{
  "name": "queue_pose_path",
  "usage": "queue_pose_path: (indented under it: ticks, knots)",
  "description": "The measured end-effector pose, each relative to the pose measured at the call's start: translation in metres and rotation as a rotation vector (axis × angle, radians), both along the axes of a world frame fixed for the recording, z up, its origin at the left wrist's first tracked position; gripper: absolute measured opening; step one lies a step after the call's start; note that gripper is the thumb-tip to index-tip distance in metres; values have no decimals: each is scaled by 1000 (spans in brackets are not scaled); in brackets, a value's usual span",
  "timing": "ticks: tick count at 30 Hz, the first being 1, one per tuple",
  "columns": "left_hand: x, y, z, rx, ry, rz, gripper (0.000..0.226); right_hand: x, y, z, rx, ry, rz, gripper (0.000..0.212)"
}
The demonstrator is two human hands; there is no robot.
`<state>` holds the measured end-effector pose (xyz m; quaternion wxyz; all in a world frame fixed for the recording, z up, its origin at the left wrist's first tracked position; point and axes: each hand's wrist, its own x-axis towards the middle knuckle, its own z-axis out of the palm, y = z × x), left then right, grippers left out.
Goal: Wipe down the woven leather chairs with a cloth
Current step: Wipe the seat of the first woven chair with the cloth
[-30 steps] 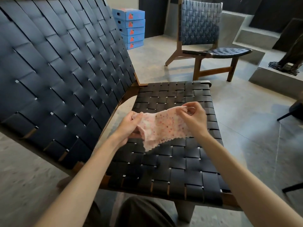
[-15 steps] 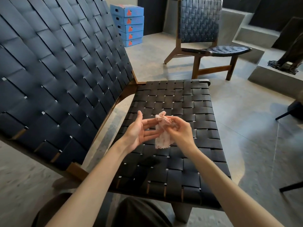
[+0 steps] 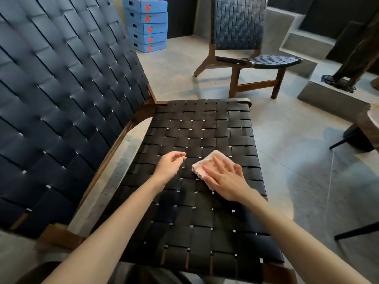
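A dark woven leather chair fills the near view, its seat (image 3: 196,128) in front of me and its tall backrest (image 3: 61,99) on the left. A folded pink dotted cloth (image 3: 207,162) lies flat on the seat. My right hand (image 3: 225,179) presses on the cloth with fingers spread. My left hand (image 3: 169,166) hovers just left of the cloth, fingers loosely curled, holding nothing. A second woven leather chair (image 3: 240,23) stands farther back on the floor.
Several blue cardboard boxes (image 3: 148,27) are stacked at the back wall. Concrete steps (image 3: 303,44) and a concrete ledge with a dark trunk (image 3: 356,56) lie to the right. Black furniture legs (image 3: 348,140) stand on the floor at the right edge.
The cloth was spread between both hands, then bunched up above the seat. Now it lies folded on the seat under my right palm, and my left hand has let go.
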<state>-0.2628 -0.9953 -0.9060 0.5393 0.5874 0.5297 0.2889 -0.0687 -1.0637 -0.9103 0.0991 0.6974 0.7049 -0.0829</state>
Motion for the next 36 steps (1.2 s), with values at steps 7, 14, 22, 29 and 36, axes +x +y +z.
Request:
queue_pose_path:
  ticks: [7, 14, 22, 29, 36]
  knots:
    - [8, 27, -28, 155, 210, -25, 34, 10, 36, -26, 65, -46, -37, 54]
    - [6, 50, -60, 249, 624, -264, 49, 24, 105, -39, 140, -74, -128, 57]
    - [4, 75, -81, 269, 789, -235, 53, 52, 187, -41, 161, -35, -200, 63]
    - [3, 79, -85, 280, 795, -245, 54, 59, 229, -40, 200, -23, -244, 61]
    - [4, 79, -82, 254, 763, -238, 54, 48, 185, -34, 150, -33, -165, 57]
